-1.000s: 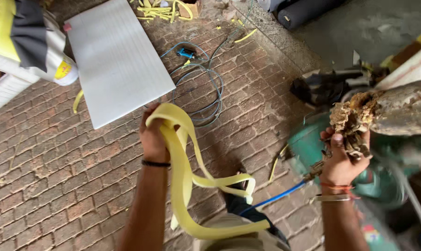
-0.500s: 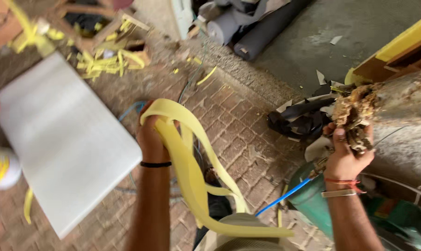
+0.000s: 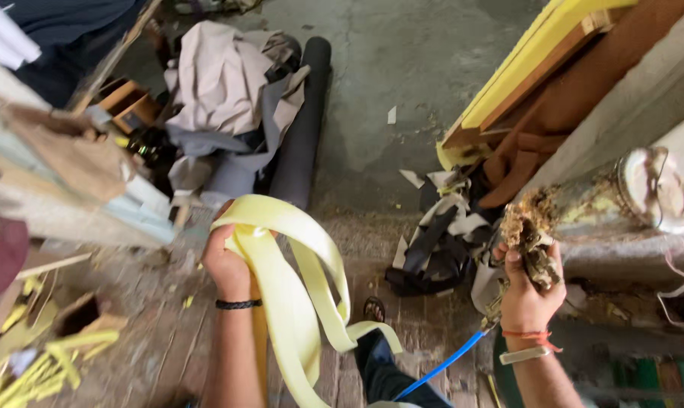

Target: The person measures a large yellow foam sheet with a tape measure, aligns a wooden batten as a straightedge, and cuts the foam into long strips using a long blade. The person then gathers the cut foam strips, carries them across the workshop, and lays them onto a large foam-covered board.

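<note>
My left hand (image 3: 227, 263) grips a long pale yellow foam strip (image 3: 296, 287) that loops over the fist and hangs down in folds toward my legs. A black band circles that wrist. My right hand (image 3: 524, 291) is closed on a clump of brown and yellowish crusty scraps (image 3: 529, 234), held up beside a dirty metal can (image 3: 621, 198) lying on its side on a ledge. Red thread and a pale band sit on the right wrist.
A dark fabric roll (image 3: 300, 128) and a heap of grey cloth (image 3: 225, 91) lie on the concrete ahead. Black and white scraps (image 3: 436, 242) pile near a yellow foam slab on wood (image 3: 523, 83). A blue cable (image 3: 440, 366) runs below. Yellow offcuts (image 3: 32, 363) litter the brick floor at left.
The view has swung up and away from the white board toward the cloth pile and concrete floor. Both hands keep their grips; the right hand with the scraps now sits beside the can.
</note>
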Motion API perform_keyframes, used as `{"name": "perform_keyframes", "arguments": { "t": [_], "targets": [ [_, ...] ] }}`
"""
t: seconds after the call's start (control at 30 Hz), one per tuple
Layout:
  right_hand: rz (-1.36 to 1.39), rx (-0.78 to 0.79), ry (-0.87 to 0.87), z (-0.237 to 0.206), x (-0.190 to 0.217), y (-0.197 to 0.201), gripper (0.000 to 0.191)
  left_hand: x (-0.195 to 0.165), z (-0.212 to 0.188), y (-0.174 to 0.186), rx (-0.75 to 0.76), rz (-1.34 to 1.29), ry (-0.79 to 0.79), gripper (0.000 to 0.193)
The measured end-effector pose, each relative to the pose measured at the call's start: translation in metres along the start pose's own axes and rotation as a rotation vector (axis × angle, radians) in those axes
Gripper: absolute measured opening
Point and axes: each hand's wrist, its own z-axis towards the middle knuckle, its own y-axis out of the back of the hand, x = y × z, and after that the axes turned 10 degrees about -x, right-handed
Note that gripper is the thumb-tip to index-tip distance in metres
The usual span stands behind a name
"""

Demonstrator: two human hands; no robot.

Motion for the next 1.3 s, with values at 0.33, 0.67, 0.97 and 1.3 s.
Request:
{"name": "perform_keyframes", "arguments": {
  "t": [0.33,0.67,0.97,1.3],
  "targets": [
    [0.015,-0.208,0.034,0.152,-0.123,-0.218,0.029,0.072,0.342,-0.177,0.125,0.09,0.199,0.044],
    [-0.189,-0.541,0.087,0.235,-0.182,-0.363,0.03,0.275,0.586,-0.243,0.261,0.219,0.75,0.037],
    [-0.748,-1.047,0.186,0.274,-0.249,-0.42,0.03,0.257,0.776,-0.409,0.641,-0.11,0.406,0.047],
    [-1.021,-1.2,0.245,0.325,-0.353,-0.423,0.049,0.316,0.779,-0.444,0.658,0.177,0.743,0.051]
  ]
}}
